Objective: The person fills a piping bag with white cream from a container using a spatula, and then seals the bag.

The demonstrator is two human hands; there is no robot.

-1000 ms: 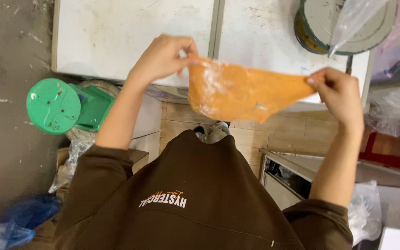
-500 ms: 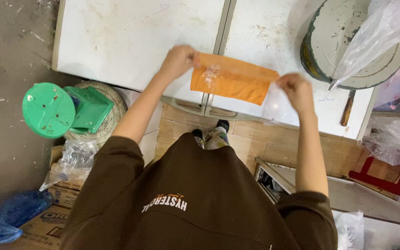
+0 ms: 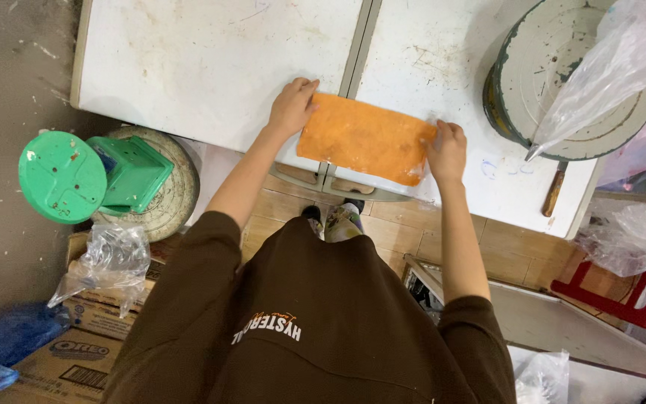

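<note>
— Which step are you in now?

— You are laying the orange plastic bag (image 3: 364, 138) flat on the white desk (image 3: 211, 67), across the seam between its two panels.

— How are your grips?

— Your left hand (image 3: 291, 107) presses the bag's left end with fingers flat and together. Your right hand (image 3: 446, 150) rests on the right end; whether it pinches the edge, I cannot tell. I think the next move calls for an even pressure along the bag.
</note>
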